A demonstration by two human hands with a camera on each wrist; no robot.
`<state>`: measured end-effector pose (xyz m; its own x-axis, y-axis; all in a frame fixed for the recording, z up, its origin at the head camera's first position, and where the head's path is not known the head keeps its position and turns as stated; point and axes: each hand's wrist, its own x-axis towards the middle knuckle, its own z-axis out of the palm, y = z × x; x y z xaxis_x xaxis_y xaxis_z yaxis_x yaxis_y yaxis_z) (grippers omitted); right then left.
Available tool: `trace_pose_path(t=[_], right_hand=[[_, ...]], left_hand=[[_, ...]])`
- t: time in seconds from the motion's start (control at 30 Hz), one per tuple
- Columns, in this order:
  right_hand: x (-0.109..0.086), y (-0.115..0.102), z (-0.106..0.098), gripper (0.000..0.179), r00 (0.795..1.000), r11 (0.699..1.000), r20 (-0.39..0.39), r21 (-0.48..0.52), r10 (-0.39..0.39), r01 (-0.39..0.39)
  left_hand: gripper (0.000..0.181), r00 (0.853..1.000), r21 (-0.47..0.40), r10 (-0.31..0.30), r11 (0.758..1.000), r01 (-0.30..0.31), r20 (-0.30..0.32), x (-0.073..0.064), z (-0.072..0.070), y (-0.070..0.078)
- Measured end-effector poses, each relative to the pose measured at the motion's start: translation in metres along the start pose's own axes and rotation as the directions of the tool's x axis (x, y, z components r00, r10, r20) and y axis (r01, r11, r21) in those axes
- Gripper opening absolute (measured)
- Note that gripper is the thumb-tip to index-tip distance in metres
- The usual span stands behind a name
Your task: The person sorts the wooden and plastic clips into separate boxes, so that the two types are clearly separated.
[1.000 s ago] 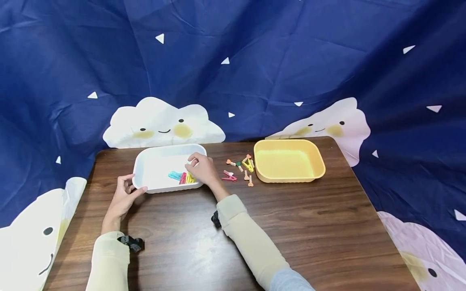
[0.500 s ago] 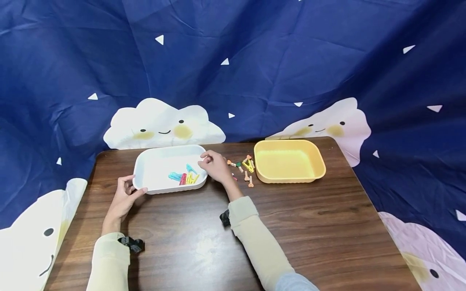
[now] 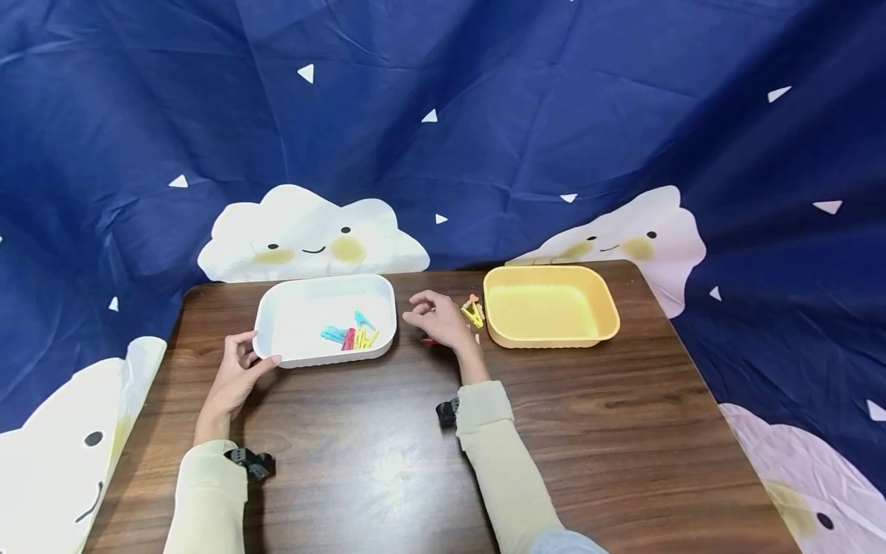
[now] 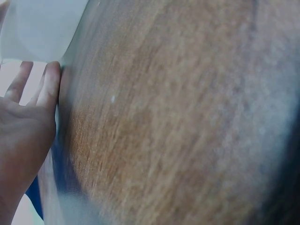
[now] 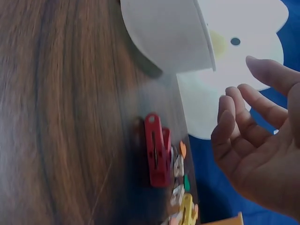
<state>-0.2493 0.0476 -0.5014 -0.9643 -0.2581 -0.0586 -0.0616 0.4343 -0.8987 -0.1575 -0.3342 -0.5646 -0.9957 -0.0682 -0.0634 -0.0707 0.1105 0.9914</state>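
In the head view my left hand holds the near left corner of a white tray, thumb along the front rim and fingers at the left end. Inside that tray lie blue clothespins, a red clothespin and yellow clothespins. My right hand hovers between the two trays, fingers loosely bent and nothing in them. Below it, in the right wrist view, a red clothespin rests on the table. Beyond this are a yellow clothespin and small clips with coloured ends, partly hidden by the hand in the head view.
A yellow tray stands to the right of the clips. Both trays are near the far edge of the brown wooden table. Behind the table hangs a blue cloth with clouds and white triangles.
My right hand has let go of a yellow and a blue clothespin in the white tray and moved right, over the rim, to above the loose clips. The left hand has stayed put.
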Motion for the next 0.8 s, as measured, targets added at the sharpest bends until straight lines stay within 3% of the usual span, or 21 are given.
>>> trace_pose_path(t=[0.57, 0.8], right_hand=[[-0.018, 0.035, -0.015, 0.044, 0.994, 0.994, -0.030, 0.014, 0.109, -0.108], [-0.017, 0.040, -0.013, 0.040, 0.993, 0.989, 0.006, -0.092, 0.114, -0.113]], left_hand=[[0.061, 0.999, -0.004, 0.035, 0.999, -0.035, 0.000, 0.002, -0.001, -0.006], [0.063, 0.999, -0.012, 0.038, 0.999, -0.038, 0.006, 0.002, 0.000, -0.004]])
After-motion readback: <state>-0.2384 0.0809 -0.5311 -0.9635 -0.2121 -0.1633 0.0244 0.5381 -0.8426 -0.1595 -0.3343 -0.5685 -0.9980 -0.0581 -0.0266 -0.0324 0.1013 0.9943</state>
